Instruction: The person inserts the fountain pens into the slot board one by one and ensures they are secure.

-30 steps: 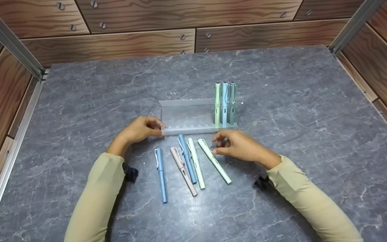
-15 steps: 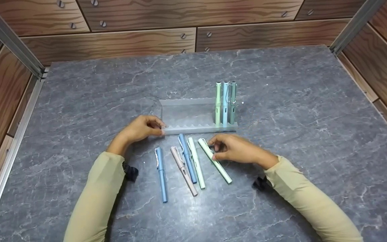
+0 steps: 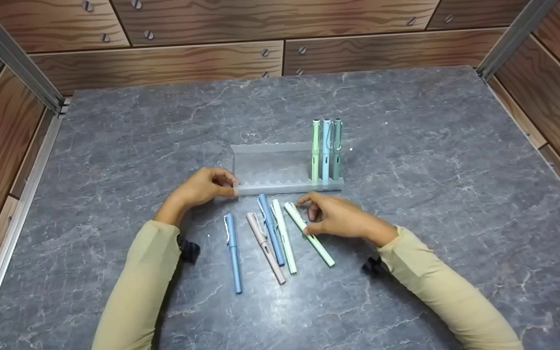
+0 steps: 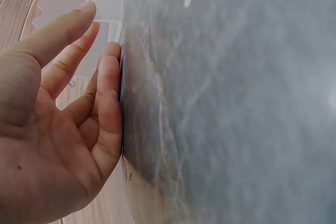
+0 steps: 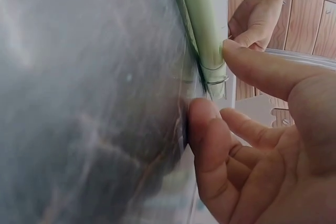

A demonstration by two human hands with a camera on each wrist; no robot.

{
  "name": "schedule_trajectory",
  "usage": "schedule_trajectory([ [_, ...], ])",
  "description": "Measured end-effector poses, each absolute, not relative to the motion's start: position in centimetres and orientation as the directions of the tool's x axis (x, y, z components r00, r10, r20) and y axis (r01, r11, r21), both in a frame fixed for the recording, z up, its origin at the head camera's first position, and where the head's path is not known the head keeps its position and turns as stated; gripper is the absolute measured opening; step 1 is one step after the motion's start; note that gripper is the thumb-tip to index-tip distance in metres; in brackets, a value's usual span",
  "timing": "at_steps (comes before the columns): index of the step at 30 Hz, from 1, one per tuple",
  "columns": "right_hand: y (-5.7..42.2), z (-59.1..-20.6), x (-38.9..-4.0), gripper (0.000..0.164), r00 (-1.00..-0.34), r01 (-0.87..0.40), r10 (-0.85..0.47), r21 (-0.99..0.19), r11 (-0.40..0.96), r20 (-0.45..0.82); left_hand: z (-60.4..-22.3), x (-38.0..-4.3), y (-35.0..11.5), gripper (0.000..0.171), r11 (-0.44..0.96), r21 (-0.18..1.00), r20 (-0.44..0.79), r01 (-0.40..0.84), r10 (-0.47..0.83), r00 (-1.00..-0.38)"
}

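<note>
My left hand point(image 3: 203, 187) pinches the left front corner of a clear pen stand point(image 3: 280, 187) between thumb and forefinger. My right hand point(image 3: 341, 216) is over a mint-green pen point(image 3: 322, 251) on the table. In the right wrist view the thumb touches this pen point(image 5: 202, 14), while the other fingers, loosely bent, stay apart from it. Three pens stand in the right end of the stand: light green point(image 3: 315, 160), light blue point(image 3: 325, 163) and dark green point(image 3: 337, 160). A second mint-green pen point(image 3: 285, 238) lies just left of the first.
Left of the mint-green pens lie a blue pen point(image 3: 271, 231), a greyish-pink pen point(image 3: 266, 248) and another blue pen point(image 3: 234, 255). The grey marbled table point(image 3: 430, 170) has wood-patterned panels point(image 3: 202, 19) behind it and metal posts at its back corners.
My right hand has moved slightly left and lower, its thumb reaching the mint-green pen. That pen's clip end has shifted a little left. The left hand and stand have not moved.
</note>
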State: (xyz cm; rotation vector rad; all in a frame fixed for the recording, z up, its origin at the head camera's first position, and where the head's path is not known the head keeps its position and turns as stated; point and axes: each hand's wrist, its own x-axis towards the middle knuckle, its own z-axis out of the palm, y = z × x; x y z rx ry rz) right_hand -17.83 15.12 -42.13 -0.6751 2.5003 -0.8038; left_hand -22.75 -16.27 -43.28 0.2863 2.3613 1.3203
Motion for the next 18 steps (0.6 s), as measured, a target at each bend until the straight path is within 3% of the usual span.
schedule_trajectory([
  [18,13.6,-41.8,-17.8,0.066,-0.749,-0.255,-0.544,-0.594,0.763,-0.378,-43.4,-22.8,-16.3,0.026,0.532,0.846,-0.247,-0.01,0.375,-0.893],
])
